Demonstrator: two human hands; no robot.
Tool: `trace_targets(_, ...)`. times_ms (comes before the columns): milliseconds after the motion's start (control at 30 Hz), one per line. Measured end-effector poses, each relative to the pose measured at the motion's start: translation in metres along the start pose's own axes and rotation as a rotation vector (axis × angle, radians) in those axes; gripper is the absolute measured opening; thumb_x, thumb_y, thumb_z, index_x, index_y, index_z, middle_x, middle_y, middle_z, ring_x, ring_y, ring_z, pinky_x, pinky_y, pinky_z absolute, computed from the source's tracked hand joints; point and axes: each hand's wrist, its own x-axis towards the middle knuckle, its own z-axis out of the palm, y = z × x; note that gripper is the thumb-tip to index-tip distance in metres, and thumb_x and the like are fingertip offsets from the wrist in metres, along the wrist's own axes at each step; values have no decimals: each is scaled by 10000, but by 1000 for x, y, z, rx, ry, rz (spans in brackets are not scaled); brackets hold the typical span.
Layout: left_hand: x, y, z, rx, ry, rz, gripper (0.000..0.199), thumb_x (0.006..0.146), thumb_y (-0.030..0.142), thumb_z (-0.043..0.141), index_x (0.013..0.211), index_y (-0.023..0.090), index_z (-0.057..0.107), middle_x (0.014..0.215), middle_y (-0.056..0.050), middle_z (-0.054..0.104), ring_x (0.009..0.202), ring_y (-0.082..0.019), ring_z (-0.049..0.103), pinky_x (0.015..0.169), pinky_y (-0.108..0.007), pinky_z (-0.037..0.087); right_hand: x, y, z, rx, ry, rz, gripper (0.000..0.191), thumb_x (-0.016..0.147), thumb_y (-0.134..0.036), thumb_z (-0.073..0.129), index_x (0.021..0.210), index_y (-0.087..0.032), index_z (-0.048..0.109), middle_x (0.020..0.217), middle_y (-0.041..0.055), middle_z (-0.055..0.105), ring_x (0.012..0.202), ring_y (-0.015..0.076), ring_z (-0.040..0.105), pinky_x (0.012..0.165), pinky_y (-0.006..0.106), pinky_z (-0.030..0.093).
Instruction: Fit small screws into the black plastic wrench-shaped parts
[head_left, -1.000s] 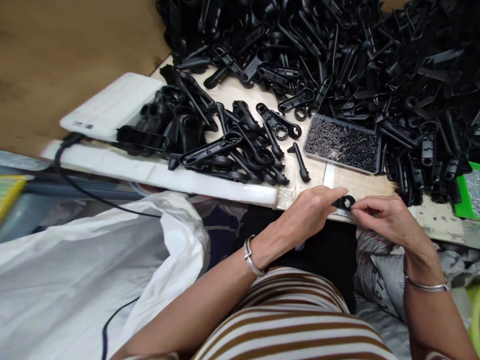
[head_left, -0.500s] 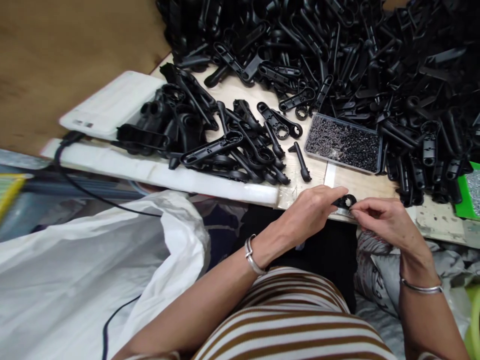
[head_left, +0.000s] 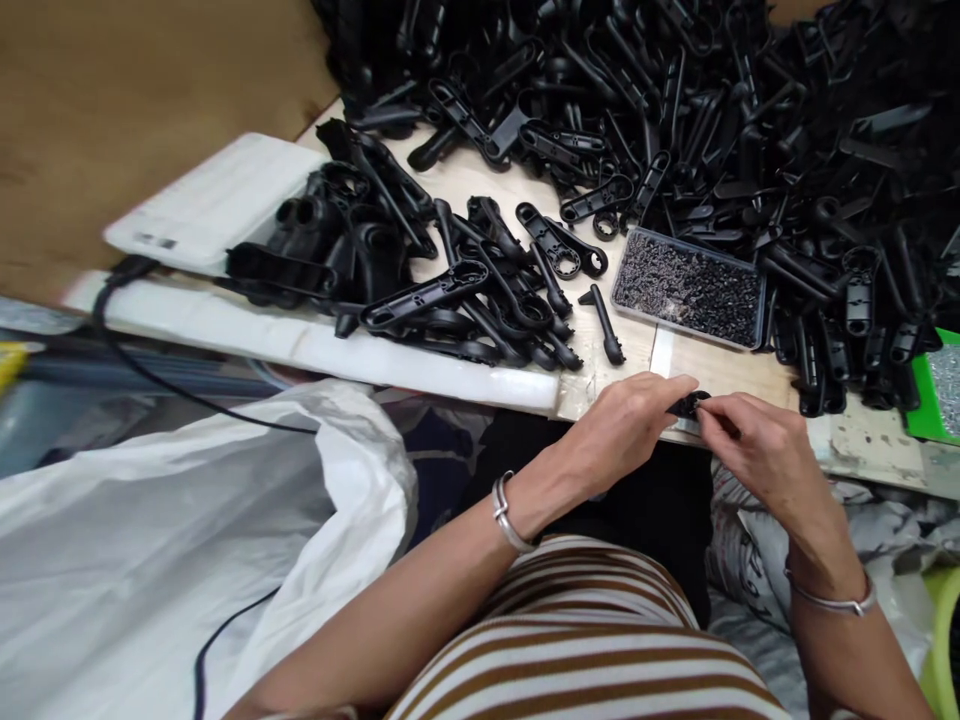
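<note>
Near the table's front edge, my left hand (head_left: 626, 420) is closed around a black plastic part (head_left: 687, 403). Only the part's ringed end shows past my fingers; the rest is hidden under the hand. My right hand (head_left: 757, 440) is pinched at that ringed end, thumb and fingertip together. Whatever sits in the pinch is too small to make out. Beyond my hands stands a clear shallow box (head_left: 686, 290) full of tiny dark pieces. One slim black handle-shaped part (head_left: 603, 325) lies alone to the box's left.
A large heap of black plastic parts (head_left: 675, 110) covers the back and right. A smaller pile (head_left: 487, 290) lies left of the box, beside a white device (head_left: 217, 200) with a cable. A green tray (head_left: 934, 385) stands far right. A white sack (head_left: 225, 520) hangs below the table.
My right hand has shifted slightly left, over the ringed end of the part, hiding more of it. My left hand keeps its place. The view has moved slightly.
</note>
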Motion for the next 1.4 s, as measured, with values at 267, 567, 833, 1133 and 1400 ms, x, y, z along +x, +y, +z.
trace_targets(267,0,-1,1,-38,-22,-16,348,810,47,629,1136,143,557,971,-58,706,936,-184,668,819,-288,547,4,-20,-7,-233,-107,11,187,948,-153,450,823,-155,589,714,29,596,597,154,589,552,269,378)
trace_targets(567,-2,-2,3,-78,-15,-41,342,829,41,572,1148,162,546,947,-44,691,913,-168,655,817,-291,538,7,-37,-1,-138,-123,289,252,931,-184,431,759,-163,615,677,61,644,604,173,613,536,263,364)
trace_targets(833,-2,-2,3,-75,-30,-41,344,838,57,581,1160,167,528,948,-45,686,940,-177,650,821,-292,530,19,-21,-14,183,-255,512,220,852,-201,503,647,-205,583,487,-58,580,446,106,562,516,208,375)
trace_targets(1133,-3,-4,5,-111,-37,-33,319,846,63,587,1148,149,528,961,-61,677,955,-183,643,843,-299,529,23,-24,-14,142,-295,521,217,849,-206,474,646,-207,552,484,-40,593,439,131,596,507,227,373)
trace_targets(1400,-5,-3,6,-134,-6,-16,349,852,22,512,1180,140,509,959,-65,678,945,-179,638,836,-316,540,22,-39,-5,-193,-276,385,218,895,-188,448,702,-195,547,565,39,620,509,190,620,491,274,345)
